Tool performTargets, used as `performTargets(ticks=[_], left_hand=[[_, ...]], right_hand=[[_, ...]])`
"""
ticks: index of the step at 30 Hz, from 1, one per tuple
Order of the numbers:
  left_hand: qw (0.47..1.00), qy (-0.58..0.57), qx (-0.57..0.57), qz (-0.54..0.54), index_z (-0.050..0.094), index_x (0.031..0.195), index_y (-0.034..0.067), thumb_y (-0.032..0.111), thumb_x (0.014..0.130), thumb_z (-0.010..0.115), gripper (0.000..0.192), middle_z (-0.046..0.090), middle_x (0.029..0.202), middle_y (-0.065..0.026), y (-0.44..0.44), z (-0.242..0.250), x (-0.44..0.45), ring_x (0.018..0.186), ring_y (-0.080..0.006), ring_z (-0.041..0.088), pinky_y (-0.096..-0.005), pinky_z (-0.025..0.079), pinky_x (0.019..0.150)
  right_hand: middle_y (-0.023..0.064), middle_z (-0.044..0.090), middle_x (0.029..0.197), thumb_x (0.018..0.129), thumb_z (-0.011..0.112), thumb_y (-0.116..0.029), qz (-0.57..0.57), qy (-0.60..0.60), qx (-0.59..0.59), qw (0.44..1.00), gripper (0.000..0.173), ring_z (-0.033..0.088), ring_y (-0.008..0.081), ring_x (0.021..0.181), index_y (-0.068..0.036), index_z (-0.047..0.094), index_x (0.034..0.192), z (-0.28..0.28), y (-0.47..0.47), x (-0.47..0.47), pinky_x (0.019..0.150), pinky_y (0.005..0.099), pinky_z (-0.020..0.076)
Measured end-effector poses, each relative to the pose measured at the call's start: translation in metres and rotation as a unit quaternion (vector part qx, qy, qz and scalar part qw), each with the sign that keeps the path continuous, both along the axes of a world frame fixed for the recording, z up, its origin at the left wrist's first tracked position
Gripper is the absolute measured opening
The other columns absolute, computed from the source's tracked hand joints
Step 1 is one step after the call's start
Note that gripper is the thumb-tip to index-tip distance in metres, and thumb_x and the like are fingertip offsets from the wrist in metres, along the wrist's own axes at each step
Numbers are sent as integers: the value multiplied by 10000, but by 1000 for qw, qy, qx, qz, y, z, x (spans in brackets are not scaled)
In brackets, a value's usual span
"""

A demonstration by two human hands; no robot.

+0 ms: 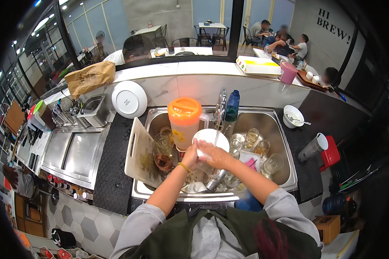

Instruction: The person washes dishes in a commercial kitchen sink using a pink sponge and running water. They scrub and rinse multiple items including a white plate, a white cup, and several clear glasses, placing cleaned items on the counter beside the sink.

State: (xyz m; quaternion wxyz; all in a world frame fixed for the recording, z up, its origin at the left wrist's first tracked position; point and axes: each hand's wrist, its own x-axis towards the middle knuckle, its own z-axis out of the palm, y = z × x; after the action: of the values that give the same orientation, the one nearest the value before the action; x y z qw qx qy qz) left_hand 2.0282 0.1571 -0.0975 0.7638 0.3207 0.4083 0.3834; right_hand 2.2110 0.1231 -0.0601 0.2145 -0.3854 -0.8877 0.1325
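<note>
A round white dish (216, 135), bowl or plate, is over the middle of the double sink (285, 142) under a thin stream from the chrome faucet (221, 106). My left hand (192, 154) grips its near left edge. My right hand (215, 156), blurred, lies across its near side; whether its fingers hold anything is hidden. Just behind stands a plastic pitcher (184, 124) with an orange lid. Several glasses (272, 163) and a white sponge-like block with a pink piece (251, 162) fill the right basin. Propped in the left basin is a stained cutting board (141, 153).
A white plate (129, 99) leans on the back wall at left. To the right are a bowl with a spoon (293, 116) and a tall cup (312, 147). A blue bottle (232, 106) stands behind the faucet. People sit beyond the window; a paper bag (90, 77) rests on the ledge.
</note>
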Motion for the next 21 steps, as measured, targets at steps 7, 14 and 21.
performTargets(ticks=[7,14,21], left_hand=[[991,-32,-59,-113,446,1438,14,508,1077,403,614,610,1299,-184,5,13,-12,1128,-352,651,-532,562,958],[998,27,-30,-54,486,1449,27,758,980,357,878,561,1374,-248,-11,14,52,1169,-337,605,-502,423,1079],[921,213,324,-36,708,1075,-62,562,916,712,644,743,971,-110,-4,44,45,843,-162,665,-308,526,775]], right_hand=[[97,737,1178,820,743,-80,-20,52,0,998,379,698,266,1111,-146,744,1194,27,-19,55,983,355,546],[38,728,956,869,808,-274,-181,223,-287,914,375,655,121,897,-9,730,1122,50,-14,110,825,302,528],[53,710,1133,898,777,-131,-102,433,-455,772,384,669,130,997,5,639,1229,33,3,106,912,275,536]])
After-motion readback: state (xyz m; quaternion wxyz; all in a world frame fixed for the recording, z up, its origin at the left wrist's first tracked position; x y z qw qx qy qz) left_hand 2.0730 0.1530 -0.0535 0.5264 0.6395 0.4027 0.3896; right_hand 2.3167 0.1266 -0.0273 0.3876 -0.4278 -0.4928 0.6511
